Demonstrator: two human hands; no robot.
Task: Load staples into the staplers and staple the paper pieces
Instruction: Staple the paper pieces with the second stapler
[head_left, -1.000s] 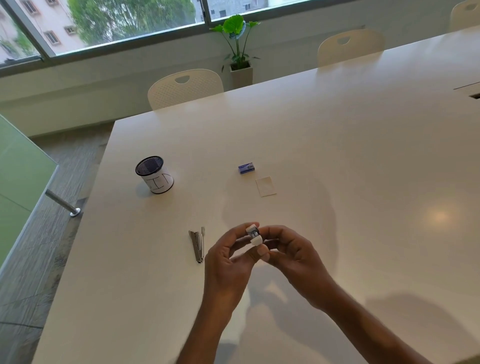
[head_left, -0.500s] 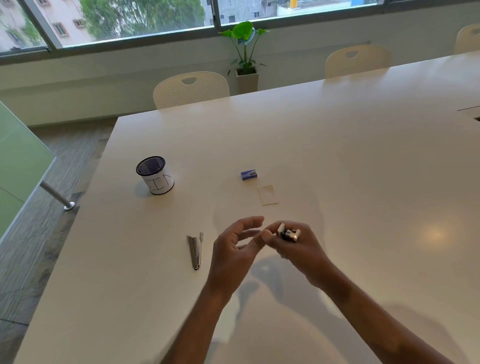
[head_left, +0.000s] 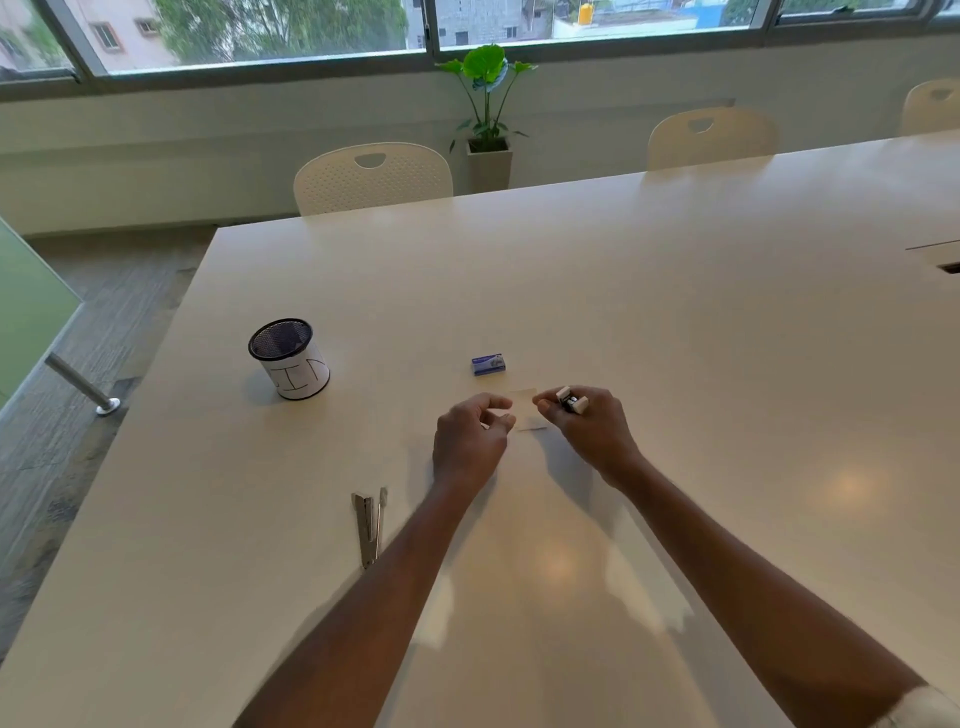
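My right hand (head_left: 597, 431) grips a small white and black stapler (head_left: 571, 401) just above the table. A small pale paper piece (head_left: 523, 404) lies flat between my hands, partly hidden by them. My left hand (head_left: 470, 436) hovers at the paper's left edge, its fingers loosely curled, thumb and forefinger apart and nothing held. A blue staple box (head_left: 488, 365) sits just beyond the paper. A grey metal stapler (head_left: 369, 525) lies open on the table, to the left of my left forearm.
A black mesh cup (head_left: 289, 358) with a white paper label stands at the left of the white table (head_left: 727, 364). White chairs (head_left: 372, 176) line the far edge, and a potted plant (head_left: 485, 104) stands by the window. The table's left edge drops to the floor.
Both hands moved forward from near my body to the paper piece. My left hand let go of the small stapler; only my right hand holds it now.
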